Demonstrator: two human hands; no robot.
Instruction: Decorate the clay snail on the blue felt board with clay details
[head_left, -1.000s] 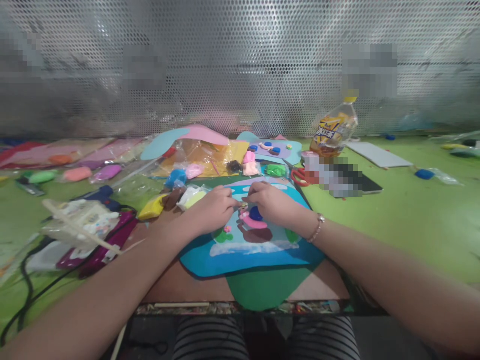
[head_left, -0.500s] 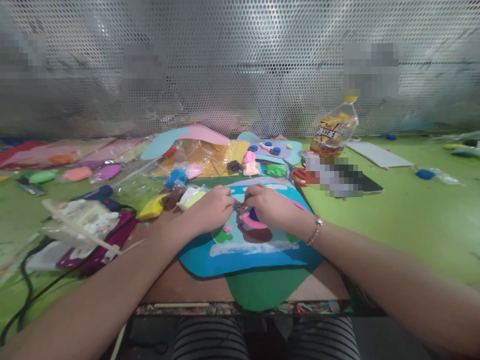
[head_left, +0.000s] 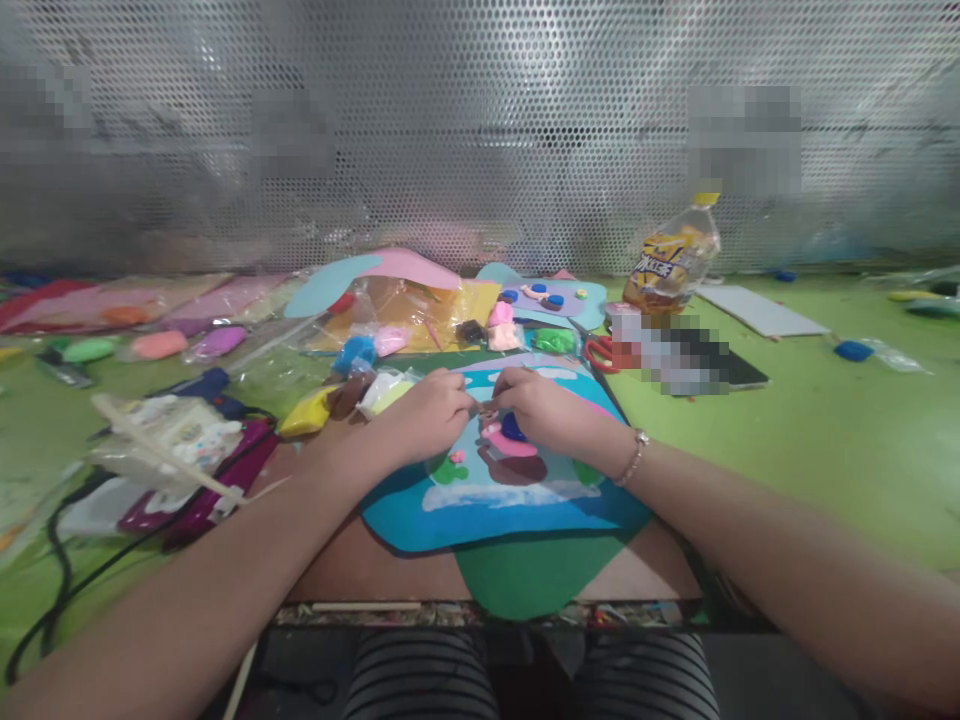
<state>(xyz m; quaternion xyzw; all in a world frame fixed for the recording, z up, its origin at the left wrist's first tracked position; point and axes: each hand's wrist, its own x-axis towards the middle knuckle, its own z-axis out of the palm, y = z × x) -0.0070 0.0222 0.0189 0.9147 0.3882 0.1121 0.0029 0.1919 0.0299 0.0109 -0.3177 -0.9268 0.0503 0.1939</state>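
Note:
A blue paper sheet (head_left: 420, 530) bears a clay picture with a white strip, green leaves and a small pink flower (head_left: 457, 456). At its middle lies a clay figure (head_left: 510, 440) in pink and dark blue, above a brown clay patch (head_left: 517, 469). My left hand (head_left: 439, 408) is closed in a pinch at the figure's upper left end. Opposite it, my right hand (head_left: 544, 408) bends over the figure, fingers also pinched. The fingertips nearly meet around a small brownish bit of the figure; what they hold is too small to make out.
Bagged clay, including a yellow pack (head_left: 306, 412) and a green pack (head_left: 553, 341), lies beyond the sheet. Red-handled scissors (head_left: 602, 354) and a tea bottle (head_left: 671, 260) are at the right. A black cable (head_left: 56, 560) runs along the left. A perforated metal panel (head_left: 480, 130) stands behind.
Both hands stay pinched at the same spot on the figure. My right hand has shifted very slightly, uncovering a little more of the dark blue clay. The whole view has moved marginally.

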